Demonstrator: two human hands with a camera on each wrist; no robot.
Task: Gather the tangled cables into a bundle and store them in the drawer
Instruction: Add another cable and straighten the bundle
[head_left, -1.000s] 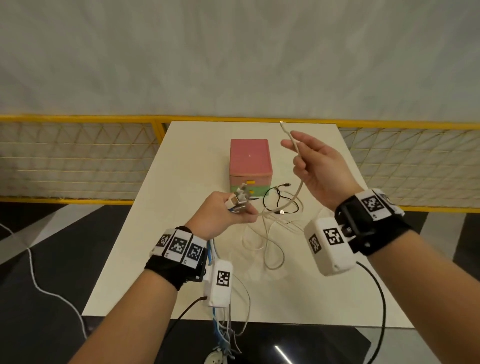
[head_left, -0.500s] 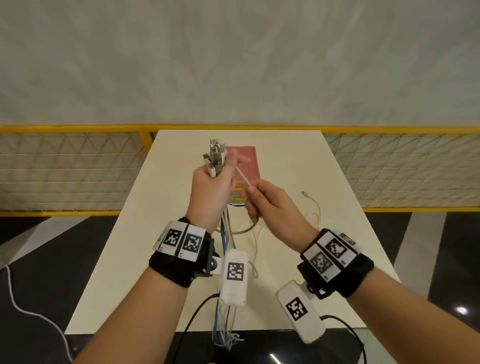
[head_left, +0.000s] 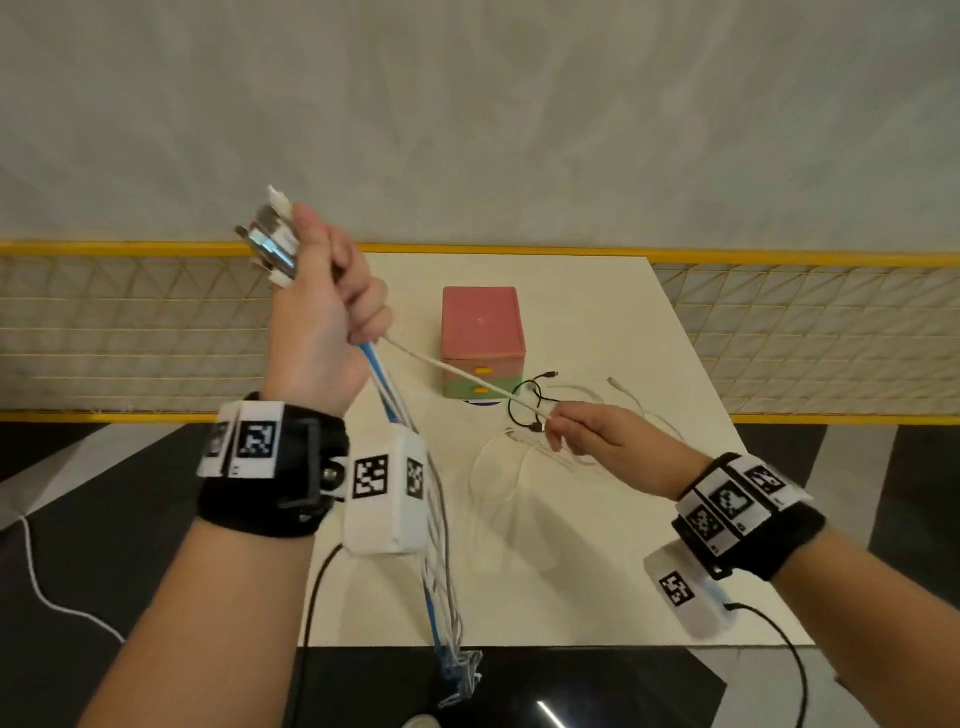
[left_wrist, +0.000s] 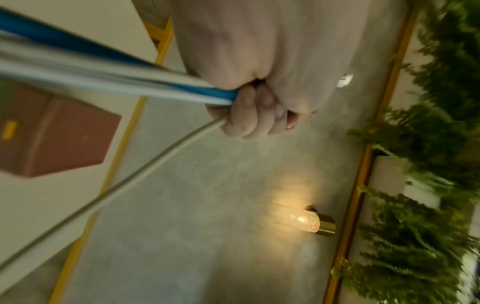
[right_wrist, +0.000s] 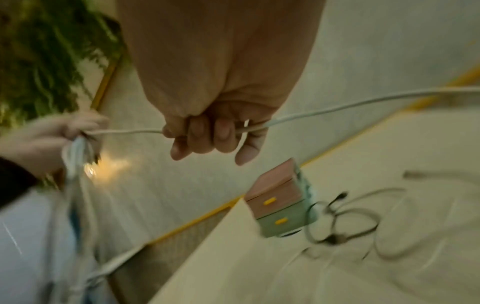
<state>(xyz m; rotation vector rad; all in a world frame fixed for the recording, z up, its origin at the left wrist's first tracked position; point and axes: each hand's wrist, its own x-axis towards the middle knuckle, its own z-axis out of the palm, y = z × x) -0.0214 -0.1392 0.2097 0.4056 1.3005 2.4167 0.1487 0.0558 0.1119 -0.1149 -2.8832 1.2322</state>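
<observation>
Your left hand (head_left: 318, 332) was raised, its grip clamped round a bundle of white and blue cables (head_left: 410, 452), metal plug ends (head_left: 270, 244) poking out above the fist and the tails hanging off the bench's near edge. Your right hand (head_left: 597, 441) had its grip pinched on one white cable (head_left: 462, 375), which ran taut up to the left fist. On the cream bench (head_left: 597, 571) under that hand lay loose thin white cables (head_left: 498, 467) and a looped black cable (head_left: 524, 405), just in front of the small pink-and-green drawer box with yellow handles (head_left: 482, 332), its drawers closed.
</observation>
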